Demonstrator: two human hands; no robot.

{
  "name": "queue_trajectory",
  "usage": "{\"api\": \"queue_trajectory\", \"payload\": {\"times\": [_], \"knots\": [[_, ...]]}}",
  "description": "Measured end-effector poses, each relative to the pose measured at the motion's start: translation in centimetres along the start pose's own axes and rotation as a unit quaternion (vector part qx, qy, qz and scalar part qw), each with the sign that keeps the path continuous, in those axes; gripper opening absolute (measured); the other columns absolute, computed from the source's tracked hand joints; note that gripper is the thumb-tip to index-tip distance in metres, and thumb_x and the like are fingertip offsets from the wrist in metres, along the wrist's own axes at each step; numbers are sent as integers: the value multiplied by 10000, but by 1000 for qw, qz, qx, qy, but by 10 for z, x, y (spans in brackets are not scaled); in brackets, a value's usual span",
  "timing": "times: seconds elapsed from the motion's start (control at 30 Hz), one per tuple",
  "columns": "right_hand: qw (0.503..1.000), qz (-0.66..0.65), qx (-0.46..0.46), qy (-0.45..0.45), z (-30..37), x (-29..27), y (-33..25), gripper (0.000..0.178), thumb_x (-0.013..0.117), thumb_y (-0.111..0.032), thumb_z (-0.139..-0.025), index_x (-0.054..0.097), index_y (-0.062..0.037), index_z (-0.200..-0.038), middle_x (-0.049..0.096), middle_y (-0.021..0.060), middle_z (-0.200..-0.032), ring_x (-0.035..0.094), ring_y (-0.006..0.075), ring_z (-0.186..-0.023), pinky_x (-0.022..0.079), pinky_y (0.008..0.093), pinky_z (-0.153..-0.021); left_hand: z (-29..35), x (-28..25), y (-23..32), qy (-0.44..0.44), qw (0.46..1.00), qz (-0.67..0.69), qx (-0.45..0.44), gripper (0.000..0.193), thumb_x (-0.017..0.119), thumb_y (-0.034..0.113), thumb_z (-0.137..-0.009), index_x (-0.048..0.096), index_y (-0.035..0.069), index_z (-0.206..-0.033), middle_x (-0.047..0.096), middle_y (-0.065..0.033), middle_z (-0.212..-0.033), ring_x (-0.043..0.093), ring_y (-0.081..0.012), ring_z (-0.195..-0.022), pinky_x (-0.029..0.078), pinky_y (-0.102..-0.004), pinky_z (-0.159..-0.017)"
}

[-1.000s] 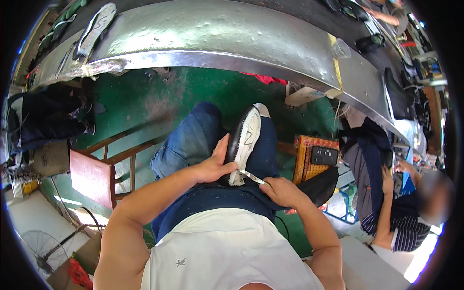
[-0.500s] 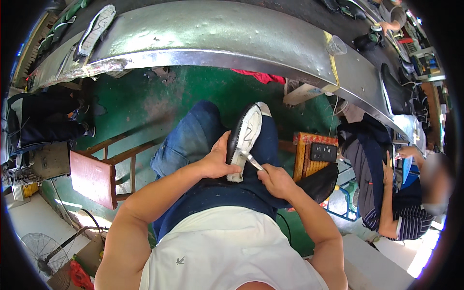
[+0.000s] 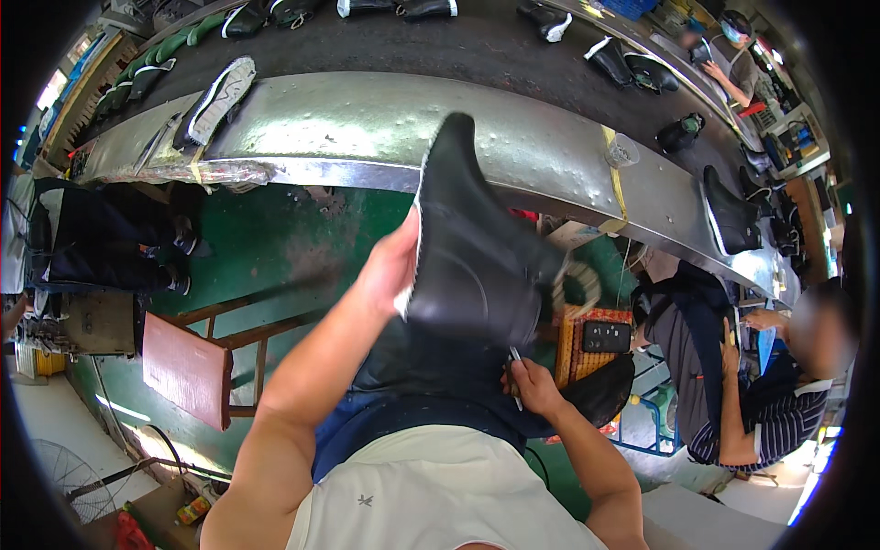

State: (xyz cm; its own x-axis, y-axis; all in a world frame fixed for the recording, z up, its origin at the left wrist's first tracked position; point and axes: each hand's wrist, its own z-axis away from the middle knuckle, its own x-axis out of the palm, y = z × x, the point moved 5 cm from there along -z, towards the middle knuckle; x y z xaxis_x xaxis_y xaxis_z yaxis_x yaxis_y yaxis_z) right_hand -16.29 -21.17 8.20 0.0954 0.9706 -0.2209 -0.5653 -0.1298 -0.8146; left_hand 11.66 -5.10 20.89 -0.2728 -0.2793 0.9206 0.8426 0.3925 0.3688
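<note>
A black ankle boot (image 3: 467, 266) is raised in front of me above my lap, its smooth upper toward me and its toe pointing away. My left hand (image 3: 387, 275) is closed on its sole side, along the pale stitched edge. Low and to the right, my right hand (image 3: 533, 385) is closed around a slim tool (image 3: 515, 357) with a silvery shaft. The tool's working end is partly lost against the boot's lower edge, so I cannot tell whether they touch. The boot's opening is blurred.
A metal-edged conveyor bench (image 3: 348, 110) crosses ahead, carrying several boots and a shoe with its white sole up (image 3: 220, 101). A clear cup (image 3: 621, 151) stands on its edge. A wooden stool (image 3: 188, 367) is at left; a co-worker (image 3: 779, 403) sits at right.
My left hand has lifted the boot off my lap toward the bench and turned it, so its upper shows instead of its white sole. My right hand has dropped lower, away from the sole.
</note>
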Motion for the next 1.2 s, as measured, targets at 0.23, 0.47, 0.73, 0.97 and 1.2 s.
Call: {"api": "queue_trajectory", "payload": {"times": [0.23, 0.47, 0.73, 0.97, 1.2], "knots": [[960, 274, -63, -2, 9, 7, -42, 391, 526, -384, -1049, 627, -7, -1025, 700, 255, -876, 680, 468, -882, 533, 522, -795, -39, 17, 5, 54, 997, -48, 3, 789, 361, 709, -1006, 526, 66, -1433, 642, -184, -1310, 647, -383, -1177, 531, -567, -996], [945, 315, -82, 25, 10, -13, -52, 395, 578, -398, -1017, 646, -21, -1116, 699, 264, -918, 679, 473, -907, 532, 534, -808, -60, 25, 11, 92, 995, -35, 34, 773, 353, 725, -997, 590, 76, -1343, 685, -174, -1190, 689, -377, -1069, 574, -554, -911], [763, 435, -373, 300, -50, -133, -196, 463, 736, -363, -890, 599, -24, -1175, 647, 173, -1055, 610, 394, -964, 456, 491, -868, -152, 23, 41, 76, 986, -134, 59, 762, 335, 720, -1013, 581, 89, -1362, 697, -153, -1159, 712, -347, -991, 586, -523, -860], [725, 467, -375, 340, -154, -222, -234, 493, 753, -367, -870, 604, -16, -1182, 646, 160, -1102, 605, 385, -1031, 452, 490, -949, -345, 78, 123, 213, 926, -295, 98, 813, 354, 714, -1019, 477, 68, -1497, 640, -159, -1316, 652, -298, -1161, 514, -466, -1009], [753, 412, -405, 316, -163, -229, -247, 493, 811, -315, -813, 608, -29, -1159, 649, 142, -1066, 615, 361, -993, 479, 464, -890, -431, 52, 124, 164, 640, -702, 266, 909, 551, 578, -988, 267, -56, -1575, 365, -301, -1568, 375, -402, -1465, 314, -415, -1201]]}}
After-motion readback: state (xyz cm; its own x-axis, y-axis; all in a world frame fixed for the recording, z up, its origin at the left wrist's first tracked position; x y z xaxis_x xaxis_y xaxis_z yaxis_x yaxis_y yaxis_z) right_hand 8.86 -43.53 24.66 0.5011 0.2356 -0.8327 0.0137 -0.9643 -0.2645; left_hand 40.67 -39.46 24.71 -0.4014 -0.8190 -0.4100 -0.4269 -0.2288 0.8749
